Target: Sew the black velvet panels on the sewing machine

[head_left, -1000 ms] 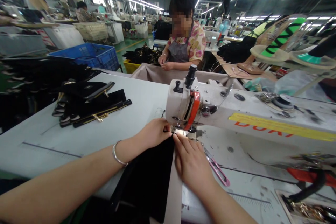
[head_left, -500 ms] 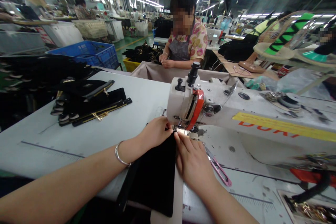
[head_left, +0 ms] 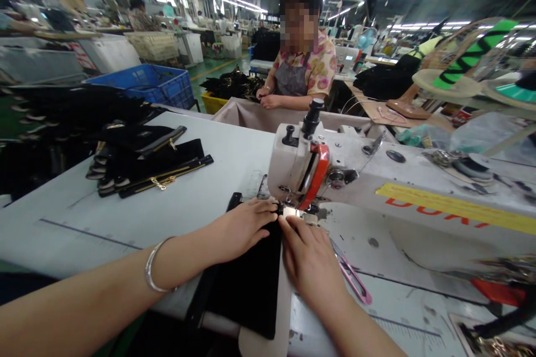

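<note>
A black velvety fabric piece (head_left: 247,290) lies under the head of a white sewing machine (head_left: 288,162), its lower end hanging over the table edge. A pale strip (head_left: 282,301) shows along its right side. My left hand (head_left: 238,228) rests flat on the black fabric, fingers stretched towards the presser foot and thumb apart. On the right side of the fabric edge, my right hand (head_left: 310,251) lies with fingers extended, the fingertips touching the work close to the needle area. The stitching point itself is partly hidden by fingers and machine head. Pink-handled thread snips (head_left: 355,279) lie beside my right hand.
Black pieces with gold zips (head_left: 151,162) are stacked on the table's left. Beyond stand a blue crate (head_left: 154,86) and a yellow crate (head_left: 215,102). A co-worker (head_left: 304,67) in an apron faces me across a fabric-lined trough (head_left: 251,114). Metal hardware (head_left: 489,340) sits lower right.
My left hand has gone from a pinch at the fabric's top edge to lying flat, a little lower. The right hand stays nearly in place. The view has shifted slightly.
</note>
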Available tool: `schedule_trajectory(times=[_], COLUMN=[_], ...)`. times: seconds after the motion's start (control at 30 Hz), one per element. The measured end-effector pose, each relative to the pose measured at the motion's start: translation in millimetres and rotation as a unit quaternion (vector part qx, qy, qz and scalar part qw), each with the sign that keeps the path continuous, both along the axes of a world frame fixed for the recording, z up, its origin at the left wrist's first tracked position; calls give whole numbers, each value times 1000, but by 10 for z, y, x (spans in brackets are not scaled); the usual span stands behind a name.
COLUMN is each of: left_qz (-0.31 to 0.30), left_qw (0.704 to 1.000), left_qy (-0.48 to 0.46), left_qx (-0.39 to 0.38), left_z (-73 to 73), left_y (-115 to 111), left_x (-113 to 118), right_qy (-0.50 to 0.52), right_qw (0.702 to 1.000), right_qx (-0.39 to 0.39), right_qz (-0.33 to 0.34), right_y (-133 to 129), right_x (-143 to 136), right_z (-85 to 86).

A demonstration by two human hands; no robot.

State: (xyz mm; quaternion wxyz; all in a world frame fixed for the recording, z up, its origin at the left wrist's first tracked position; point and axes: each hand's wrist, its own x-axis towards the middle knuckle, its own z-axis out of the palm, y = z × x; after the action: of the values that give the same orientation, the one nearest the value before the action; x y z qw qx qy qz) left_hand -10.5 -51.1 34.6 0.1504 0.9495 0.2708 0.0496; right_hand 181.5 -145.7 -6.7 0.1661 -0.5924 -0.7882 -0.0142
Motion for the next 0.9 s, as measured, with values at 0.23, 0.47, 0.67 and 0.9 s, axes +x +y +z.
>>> schedule_trajectory(times=[0.23, 0.47, 0.67, 0.9], left_qz=[-17, -161, -133, -137], left_qw=[999, 986, 990, 988], left_qy=[6, 44, -45, -74], left_qx=[48, -15, -22, -11], left_z=[-45, 314, 196, -20], left_y=[-114, -774, -841, -686], left_x=[-50, -352, -457, -463], right_qy=[-2, -10, -10, -15], right_qw=[1000, 1000, 1000, 1000], right_qx=[7, 15, 13, 17], right_qz=[1, -6, -4, -4], right_y=[-35, -30, -23, -18], right_x=[3, -1, -12, -5], right_z=[37, -2, 8, 25])
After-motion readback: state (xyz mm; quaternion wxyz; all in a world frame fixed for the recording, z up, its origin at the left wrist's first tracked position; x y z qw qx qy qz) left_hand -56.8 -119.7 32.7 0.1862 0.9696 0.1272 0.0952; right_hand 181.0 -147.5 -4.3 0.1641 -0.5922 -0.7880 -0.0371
